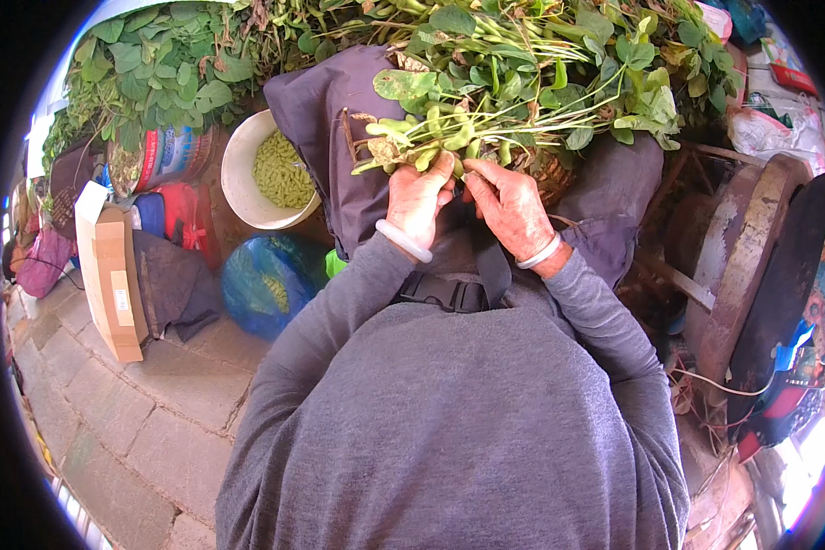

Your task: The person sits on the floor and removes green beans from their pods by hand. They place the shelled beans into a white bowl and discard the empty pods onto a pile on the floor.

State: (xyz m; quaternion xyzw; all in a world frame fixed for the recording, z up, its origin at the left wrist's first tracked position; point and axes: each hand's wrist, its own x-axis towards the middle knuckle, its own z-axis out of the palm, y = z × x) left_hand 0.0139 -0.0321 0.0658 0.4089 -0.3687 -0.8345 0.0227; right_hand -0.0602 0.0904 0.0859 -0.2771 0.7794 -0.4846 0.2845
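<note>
A bunch of soybean plants (522, 124) with green pods, leaves and pale stems lies across my lap. My left hand (418, 196) is closed on the pod-bearing end of the plants. Close beside it, the thumb and forefinger of my right hand (512, 206) are pinched at a green pod (458, 168) low in the bunch. My palms and the other fingers are partly hidden. To the left of my knee stands a white bucket (237, 175) with many picked green pods (280, 172) in it.
A blue plastic bag (247, 292) with some pods lies below the bucket. Further left are a cardboard box (106, 275) and a printed tub (172, 155). More soybean plants (158, 69) are heaped ahead. A rusty metal frame (742, 240) stands at my right.
</note>
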